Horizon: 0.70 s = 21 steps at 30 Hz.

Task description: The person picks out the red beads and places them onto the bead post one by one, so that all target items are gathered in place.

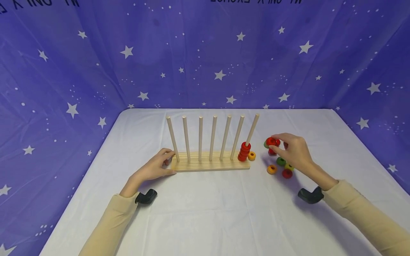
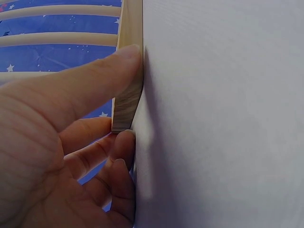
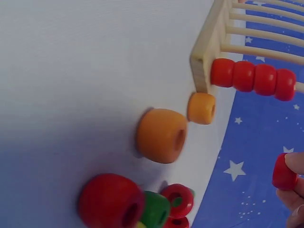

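A wooden peg rack stands on the table with several upright pegs in a row. Its left end is gripped by my left hand, thumb on the front edge and fingers behind, as the left wrist view shows. Several red beads are stacked on the rightmost peg. To the right of the rack, my right hand pinches one red bead between thumb and fingers, above the loose beads.
Beside the rack's right end lies a small orange bead. Another orange bead, a green bead, a yellow bead and a red bead lie below the right hand. A starry purple curtain hangs behind the white table.
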Tool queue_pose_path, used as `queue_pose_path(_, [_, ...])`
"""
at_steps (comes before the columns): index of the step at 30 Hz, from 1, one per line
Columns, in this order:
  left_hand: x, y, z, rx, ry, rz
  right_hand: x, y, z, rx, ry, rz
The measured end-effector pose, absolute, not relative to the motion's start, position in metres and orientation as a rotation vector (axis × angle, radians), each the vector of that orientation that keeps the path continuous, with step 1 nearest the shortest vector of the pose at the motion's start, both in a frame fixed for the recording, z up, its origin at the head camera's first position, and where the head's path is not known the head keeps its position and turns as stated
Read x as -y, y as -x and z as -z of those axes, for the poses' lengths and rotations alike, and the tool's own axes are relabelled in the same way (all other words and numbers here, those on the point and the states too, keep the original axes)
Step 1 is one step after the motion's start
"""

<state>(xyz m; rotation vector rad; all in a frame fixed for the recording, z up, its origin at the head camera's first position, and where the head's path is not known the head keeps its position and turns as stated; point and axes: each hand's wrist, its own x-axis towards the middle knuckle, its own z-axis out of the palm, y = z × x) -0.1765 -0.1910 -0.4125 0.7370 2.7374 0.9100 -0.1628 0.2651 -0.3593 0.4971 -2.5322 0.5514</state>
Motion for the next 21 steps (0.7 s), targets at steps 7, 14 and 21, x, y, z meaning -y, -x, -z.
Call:
queue_pose_path(7, [0.191, 0.176, 0.411, -2.736, -0.729, -0.899, -0.261, 0.162, 0.348, 2.491, -0.533, -0.543])
queue_pose_path(14, [0.192, 0.177, 0.411, -2.742, -0.745, -0.901, -0.259, 0.161, 0.339, 2.446, -0.55, -0.543])
queue_pose_path(21, [0.192, 0.176, 0.412, -2.741, -0.753, -0.911, -0.257, 0.161, 0.333, 2.37, -0.598, -0.59])
